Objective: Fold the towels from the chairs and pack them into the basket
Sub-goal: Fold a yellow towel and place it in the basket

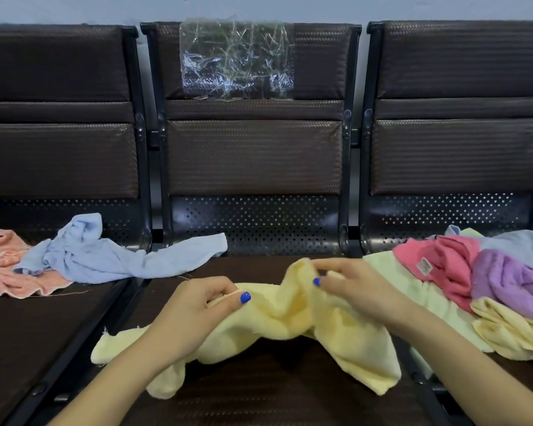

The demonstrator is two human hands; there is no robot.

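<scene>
A crumpled yellow towel (277, 327) lies across the middle chair seat (259, 395). My left hand (197, 309) pinches its edge on the left, and my right hand (348, 287) pinches a raised fold on the right. A light blue towel (105, 256) sprawls from the left seat onto the middle one. A peach towel (6, 262) lies at the far left. On the right seat sits a heap: a pale green towel (413, 290), a pink towel (443, 265), a purple towel (511, 281) and another yellow towel (505, 333). No basket is in view.
Three dark brown chairs stand in a row with black metal frames (348, 179) between them. A crinkled clear plastic sheet (237, 59) is stuck to the middle chair's backrest. A pale wall runs behind.
</scene>
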